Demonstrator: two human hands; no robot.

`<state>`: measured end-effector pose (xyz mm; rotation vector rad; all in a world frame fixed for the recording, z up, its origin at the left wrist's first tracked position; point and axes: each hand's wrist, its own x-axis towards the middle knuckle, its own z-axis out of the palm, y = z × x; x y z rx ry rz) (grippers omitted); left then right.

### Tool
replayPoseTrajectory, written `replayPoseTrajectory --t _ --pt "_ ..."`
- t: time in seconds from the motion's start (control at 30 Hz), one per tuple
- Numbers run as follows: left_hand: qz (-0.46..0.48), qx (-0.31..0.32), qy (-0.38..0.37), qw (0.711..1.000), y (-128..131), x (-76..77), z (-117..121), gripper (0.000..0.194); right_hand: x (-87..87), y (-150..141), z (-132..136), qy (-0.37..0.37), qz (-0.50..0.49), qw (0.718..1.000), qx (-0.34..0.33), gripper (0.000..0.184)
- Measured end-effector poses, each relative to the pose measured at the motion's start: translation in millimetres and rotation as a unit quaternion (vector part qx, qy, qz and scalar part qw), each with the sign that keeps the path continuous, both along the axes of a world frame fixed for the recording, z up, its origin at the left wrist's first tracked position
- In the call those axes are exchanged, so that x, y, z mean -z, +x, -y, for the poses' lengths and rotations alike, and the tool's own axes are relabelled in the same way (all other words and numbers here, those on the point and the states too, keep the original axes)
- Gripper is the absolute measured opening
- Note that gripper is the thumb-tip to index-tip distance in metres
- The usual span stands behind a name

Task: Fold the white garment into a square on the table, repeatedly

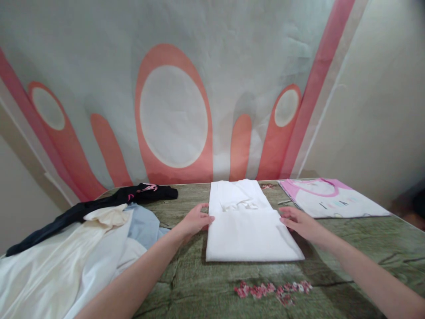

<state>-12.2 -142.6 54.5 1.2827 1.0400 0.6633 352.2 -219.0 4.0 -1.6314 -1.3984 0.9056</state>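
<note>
A white garment (249,237), folded into a narrow rectangle, lies on the table in the middle of the view. Its near part is doubled over the far part, and a crumpled white edge shows just beyond the fold. My left hand (195,220) pinches the left side at the doubled layer's upper corner, thumb on top. Opposite it, my right hand (295,220) has its thumb and fingers on the right side at the same height. Fingertips under the cloth are partly hidden.
Loose clothes, a cream garment (66,261), a light blue one (142,223) and a black one (109,201), are heaped at left. A folded pink-and-white shirt (348,201) lies at right. Behind the wood-patterned table (186,288) stands a printed wall hanging (219,88).
</note>
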Motion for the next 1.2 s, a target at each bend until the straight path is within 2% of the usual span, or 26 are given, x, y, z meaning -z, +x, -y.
replayPoseTrajectory --t 0.13,0.23,0.33,0.53,0.7,0.87,0.97,1.07,1.2 --pt "-0.073 0.011 0.059 0.996 4.3 10.0 -22.9 0.059 11.0 3.3 -23.8 0.040 0.091 0.994 0.037 0.038" --pt "-0.112 0.032 0.082 0.990 5.1 14.1 -35.0 0.040 11.5 1.8 -29.3 0.037 0.156 0.987 0.019 0.033" --pt "-0.134 0.050 0.092 0.985 7.6 10.3 -41.5 0.027 6.6 -2.7 -27.6 0.030 0.197 0.980 0.000 0.032" --pt "-0.164 0.092 0.140 0.972 14.3 0.8 -48.1 0.010 6.1 -10.2 -27.4 0.037 0.257 0.965 0.026 0.037" --pt "-0.129 0.135 0.163 0.969 7.9 5.4 -49.9 0.015 11.8 -11.3 -27.8 0.051 0.221 0.973 0.039 0.035" --pt "-0.073 0.165 0.151 0.972 -1.1 11.7 -49.7 0.024 5.6 -16.8 -18.8 0.050 0.041 0.997 0.042 0.042" --pt "-0.041 0.168 0.183 0.968 -1.4 16.3 -50.7 0.020 4.4 -17.5 -14.2 0.033 -0.030 0.998 0.039 0.047" --pt "-0.043 0.160 0.219 0.962 2.3 20.7 -52.0 0.011 9.2 -13.2 -14.9 0.029 -0.023 0.999 0.009 0.045" --pt "-0.070 0.161 0.261 0.949 7.3 23.4 -52.7 0.023 17.4 -7.3 -20.3 0.079 0.083 0.993 0.016 0.041"
